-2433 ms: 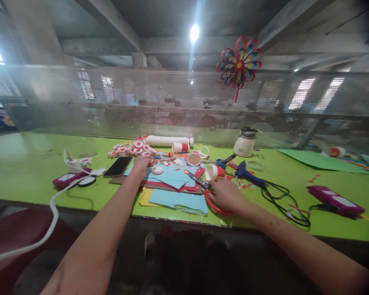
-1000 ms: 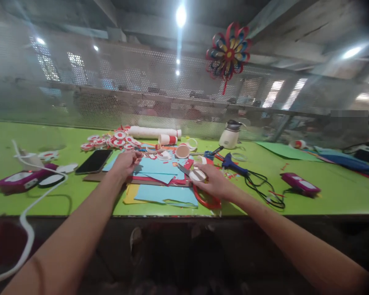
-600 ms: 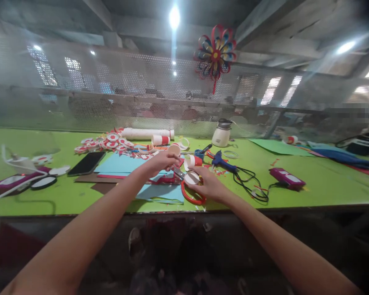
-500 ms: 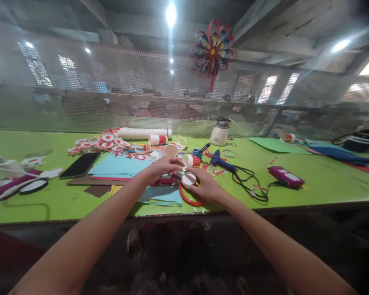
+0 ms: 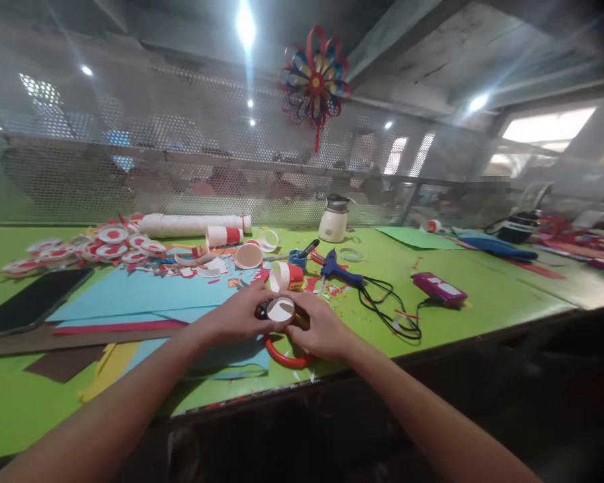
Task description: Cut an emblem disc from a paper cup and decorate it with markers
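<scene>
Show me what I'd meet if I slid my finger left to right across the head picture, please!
Black phone → left hand → round white disc → right hand → purple box with a white label.

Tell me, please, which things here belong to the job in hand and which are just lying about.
In hand: white disc, between left hand and right hand; likely the red-handled scissors.
Probably just lying about: phone, white jug, purple box.
</scene>
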`<state>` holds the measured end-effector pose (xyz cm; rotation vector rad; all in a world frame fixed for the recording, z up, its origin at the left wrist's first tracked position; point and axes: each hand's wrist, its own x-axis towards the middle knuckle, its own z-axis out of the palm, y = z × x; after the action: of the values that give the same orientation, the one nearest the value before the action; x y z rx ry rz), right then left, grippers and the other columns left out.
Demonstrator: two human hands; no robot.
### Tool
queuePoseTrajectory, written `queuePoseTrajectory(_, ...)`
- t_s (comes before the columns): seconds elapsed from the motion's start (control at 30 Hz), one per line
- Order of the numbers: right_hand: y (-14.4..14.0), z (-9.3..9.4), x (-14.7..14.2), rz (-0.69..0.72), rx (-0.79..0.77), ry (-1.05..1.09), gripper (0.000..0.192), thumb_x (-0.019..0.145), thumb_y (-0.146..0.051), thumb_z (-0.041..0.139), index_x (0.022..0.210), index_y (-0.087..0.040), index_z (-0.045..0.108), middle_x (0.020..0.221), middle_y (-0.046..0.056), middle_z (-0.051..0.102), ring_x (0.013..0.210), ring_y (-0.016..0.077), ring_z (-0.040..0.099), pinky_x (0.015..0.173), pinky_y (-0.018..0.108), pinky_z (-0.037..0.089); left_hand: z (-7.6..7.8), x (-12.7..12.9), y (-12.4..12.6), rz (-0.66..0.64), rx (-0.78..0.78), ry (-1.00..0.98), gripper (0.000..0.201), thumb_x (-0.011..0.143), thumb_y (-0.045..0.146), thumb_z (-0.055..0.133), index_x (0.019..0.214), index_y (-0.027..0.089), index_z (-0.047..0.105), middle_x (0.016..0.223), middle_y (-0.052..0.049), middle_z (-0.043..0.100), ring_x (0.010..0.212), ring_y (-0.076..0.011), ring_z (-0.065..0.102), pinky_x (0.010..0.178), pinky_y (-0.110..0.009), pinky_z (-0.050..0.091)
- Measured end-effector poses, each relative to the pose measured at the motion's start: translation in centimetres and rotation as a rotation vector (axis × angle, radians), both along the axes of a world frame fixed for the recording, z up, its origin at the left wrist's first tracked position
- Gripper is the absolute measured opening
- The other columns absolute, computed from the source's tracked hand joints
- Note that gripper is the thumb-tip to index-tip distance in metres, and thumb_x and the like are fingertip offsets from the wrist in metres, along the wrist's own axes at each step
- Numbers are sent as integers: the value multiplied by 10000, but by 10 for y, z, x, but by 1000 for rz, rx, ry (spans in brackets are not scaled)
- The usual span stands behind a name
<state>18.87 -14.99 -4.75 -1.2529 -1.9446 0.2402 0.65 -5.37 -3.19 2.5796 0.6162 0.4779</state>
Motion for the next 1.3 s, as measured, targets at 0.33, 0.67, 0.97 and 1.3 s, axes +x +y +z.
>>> queuePoseTrajectory(0.33,11,10,30,-323,-118,336,202,901,-242,606,1078,-149,632,1060,62,665,928,188,643,837,397,530,7,2,-11,119,-41,-37,446,720,492,652,995,144,602,852,-41,578,719,-169,513,619,-261,382)
queuePoseTrajectory(0.67,96,54,79,-411,-480,569,339,927,-317,586,1229,-164,563,1212,91,602,1007,219,628,835,425,544,7,3,-8,135,-12,9,396,691,471,683,910,154,588,896,-68,584,771,-211,536,635,-290,382)
queuePoseTrajectory(0.97,128,40,78,-417,-409,510,330,930,-332,579,1213,-161,573,1201,89,608,1003,217,630,837,423,542,3,2,-9,134,-55,20,409,733,477,672,1003,174,625,1021,-77,557,844,-215,553,698,-301,412)
queuePoseTrajectory(1.3,135,27,77,-433,-370,435,327,928,-336,582,1205,-161,579,1200,87,610,1005,219,629,841,424,540,3,2,-8,114,-54,6,427,744,479,673,1038,172,638,1034,-85,541,881,-232,549,736,-326,424)
